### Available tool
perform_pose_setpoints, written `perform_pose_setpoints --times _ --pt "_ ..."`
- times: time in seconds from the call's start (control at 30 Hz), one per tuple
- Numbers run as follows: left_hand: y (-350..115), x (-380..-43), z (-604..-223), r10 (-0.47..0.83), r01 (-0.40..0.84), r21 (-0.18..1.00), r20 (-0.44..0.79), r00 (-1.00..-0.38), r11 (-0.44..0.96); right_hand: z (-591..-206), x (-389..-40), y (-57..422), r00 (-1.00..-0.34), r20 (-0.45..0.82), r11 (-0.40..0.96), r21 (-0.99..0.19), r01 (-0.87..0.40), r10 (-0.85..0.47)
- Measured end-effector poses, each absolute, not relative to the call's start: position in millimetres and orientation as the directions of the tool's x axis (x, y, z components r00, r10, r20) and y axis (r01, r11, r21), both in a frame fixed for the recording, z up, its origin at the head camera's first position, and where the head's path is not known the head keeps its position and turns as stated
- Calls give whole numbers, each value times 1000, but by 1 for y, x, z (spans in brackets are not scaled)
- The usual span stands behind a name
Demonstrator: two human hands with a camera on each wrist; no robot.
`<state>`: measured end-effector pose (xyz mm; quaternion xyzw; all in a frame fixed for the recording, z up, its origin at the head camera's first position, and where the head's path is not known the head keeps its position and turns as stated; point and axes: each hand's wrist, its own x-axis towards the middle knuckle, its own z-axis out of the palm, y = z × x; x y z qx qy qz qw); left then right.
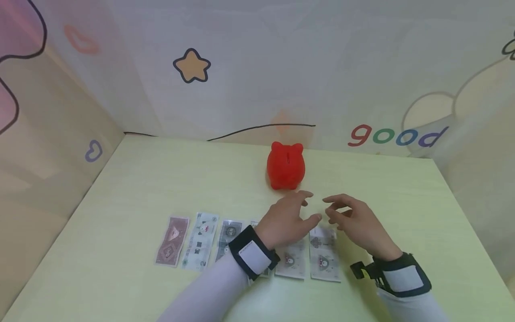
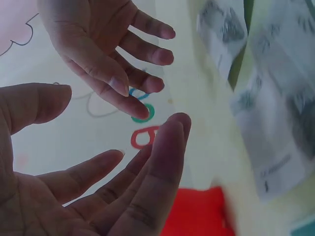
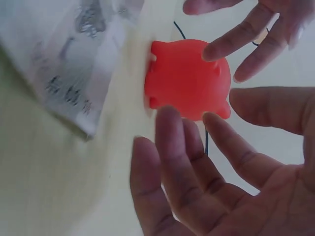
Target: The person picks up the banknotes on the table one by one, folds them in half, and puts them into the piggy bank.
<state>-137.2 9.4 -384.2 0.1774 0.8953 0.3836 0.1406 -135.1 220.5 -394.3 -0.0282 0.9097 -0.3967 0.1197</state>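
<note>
Both hands hover above the table with nothing in their fingers. My left hand is over the middle of a row of paper notes, its fingers loosely spread and pointing right. Facing it, my right hand is just right of the row, fingers gently bent and apart from the thumb. A red piggy bank with a slot in its top stands beyond the hands. At the row's right end lies a grey note; at its left end are a purplish note and a pale blue note. My left hand and wrist partly hide the middle notes.
The pale table meets a printed backdrop behind the piggy bank, with fabric walls at both sides. Each wrist wears a black strap; a small mount sticks out from the right one.
</note>
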Motion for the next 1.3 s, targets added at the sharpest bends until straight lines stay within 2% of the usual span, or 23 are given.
perform_pose_setpoints --times 0.27,0.57,1.03,1.3 --pt "18 -132 -392 507 206 755 -189 -841 623 -396 -126 231 -962 -235 731 -680 61 -139" --pt "20 -130 -396 509 186 752 -223 -831 633 -394 -123 232 -946 -305 786 -610 102 -114" --pt "23 -130 -401 541 207 750 -230 -809 628 -398 -125 232 -936 -325 770 -628 110 -131" --pt "23 -129 -401 530 201 747 -230 -816 634 -400 -125 232 -938 -320 763 -636 112 -129"
